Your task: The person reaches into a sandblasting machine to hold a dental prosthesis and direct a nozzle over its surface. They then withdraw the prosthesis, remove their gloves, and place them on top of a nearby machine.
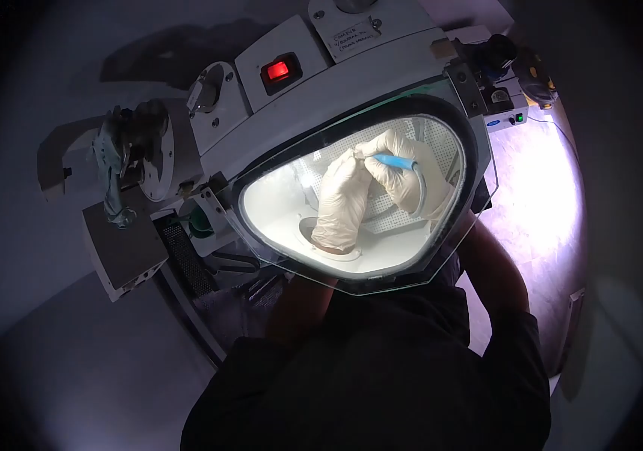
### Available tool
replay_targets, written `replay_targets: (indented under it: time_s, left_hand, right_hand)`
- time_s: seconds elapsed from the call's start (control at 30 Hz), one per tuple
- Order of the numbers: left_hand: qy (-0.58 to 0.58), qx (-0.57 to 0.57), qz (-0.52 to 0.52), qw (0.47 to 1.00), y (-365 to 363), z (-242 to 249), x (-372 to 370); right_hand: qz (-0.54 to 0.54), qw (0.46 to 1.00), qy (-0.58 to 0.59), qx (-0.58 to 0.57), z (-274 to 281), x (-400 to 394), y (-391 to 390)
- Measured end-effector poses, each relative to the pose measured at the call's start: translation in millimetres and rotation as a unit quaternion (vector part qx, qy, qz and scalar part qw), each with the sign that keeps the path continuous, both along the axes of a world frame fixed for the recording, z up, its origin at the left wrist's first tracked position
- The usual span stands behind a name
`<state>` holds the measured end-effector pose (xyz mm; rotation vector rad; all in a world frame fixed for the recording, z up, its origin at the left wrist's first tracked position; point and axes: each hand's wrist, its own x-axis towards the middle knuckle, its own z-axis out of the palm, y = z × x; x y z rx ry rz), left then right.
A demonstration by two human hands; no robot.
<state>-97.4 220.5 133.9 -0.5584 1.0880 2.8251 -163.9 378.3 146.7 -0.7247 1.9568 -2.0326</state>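
Note:
Both my hands wear white gloves and show through the window of a lit cabinet (284, 218). My left hand (340, 197) comes up through a round port at the lower left, its fingers pressed together around something too small to make out. My right hand (393, 165) grips a blue handpiece (394, 161) with a grey hose (421, 192) curving down from it. The fingertips of both hands meet near the top middle of the window. Behind them lies a perforated white panel (385, 223).
A lit red switch (278, 71) sits on the cabinet's top. At the right is a small device with a green light (519, 118) beside a bright surface (535, 195). A grey box (125, 244) and a green round object (200, 221) are at the left.

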Motion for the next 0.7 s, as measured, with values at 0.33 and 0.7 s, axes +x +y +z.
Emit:
replay_targets:
  time_s: [0.33, 0.7]
  left_hand:
    - [-0.006, 0.001, 0.009, 1.0, 2.6, 3.1, -0.4]
    - [-0.026, 0.08, 0.041, 0.996, 3.8, 1.1, -0.9]
  right_hand:
    - [0.003, 1.0, 0.014, -0.008, 3.0, 0.0, 0.4]
    - [0.003, 0.999, 0.034, -0.017, -0.8, -0.8, 1.5]
